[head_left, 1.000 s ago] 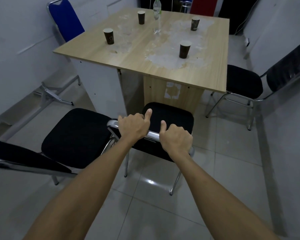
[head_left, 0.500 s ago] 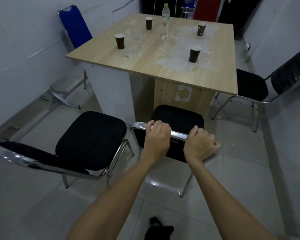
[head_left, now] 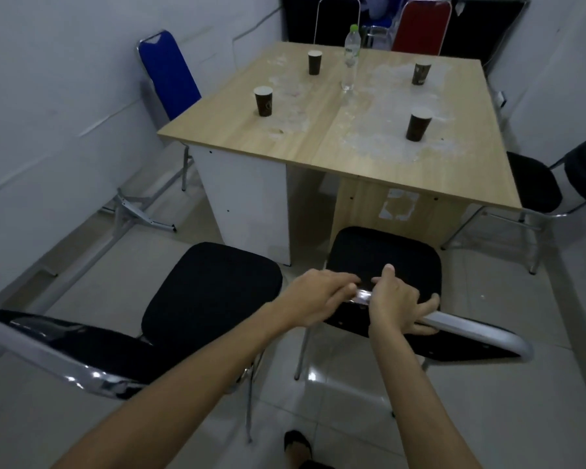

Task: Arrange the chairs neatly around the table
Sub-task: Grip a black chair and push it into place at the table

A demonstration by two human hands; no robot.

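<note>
Square wooden table (head_left: 318, 143), light grain, a seam running near to far down the middle. White smears and residue across the top, heaviest on the right half. Four dark paper cups upright on it: near-left cup (head_left: 263, 101), far-left cup (head_left: 314, 62), near-right cup (head_left: 418, 123), far-right cup (head_left: 421, 73). A clear water bottle (head_left: 350, 59) with a green cap stands on the seam toward the far edge, between the two far cups. All items well apart.

Open floor (head_left: 487, 384) right; second chair (head_left: 210, 292) crowds left.
</note>
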